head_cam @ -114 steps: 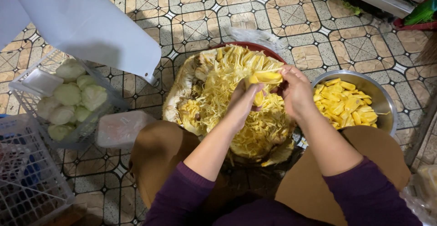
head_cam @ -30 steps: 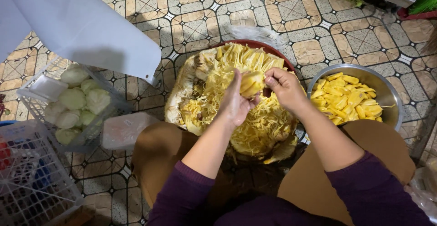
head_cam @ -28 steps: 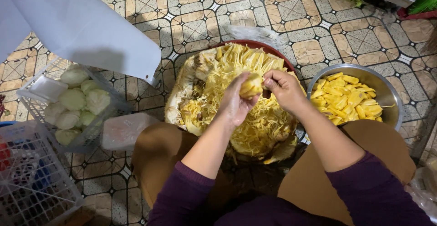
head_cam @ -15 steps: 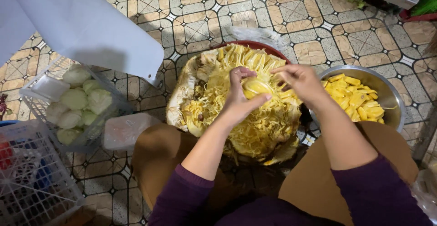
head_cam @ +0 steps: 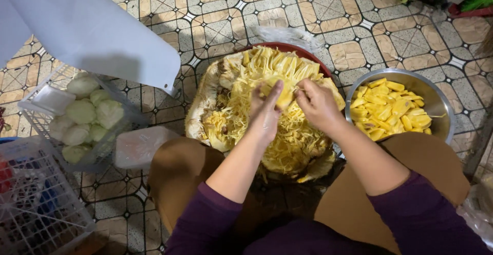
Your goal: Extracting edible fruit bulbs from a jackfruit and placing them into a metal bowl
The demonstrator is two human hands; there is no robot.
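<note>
Patterned tile floor: left hand (head_cam: 265, 112) & right hand (head_cam: 317, 103) both pinch a yellow jackfruit pod (head_cam: 284, 97), fingers closed, over split fibrous yellow jackfruit (head_cam: 241, 111); round steel bowl (head_cam: 439, 104) near.

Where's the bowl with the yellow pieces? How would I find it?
Start at the big opened fruit full of yellow strands, in the middle of the tiled floor. Just right of it, past the right hand, sits a round metal bowl. It's the only shiny thing, heaped with smooth yellow pieces.
</note>
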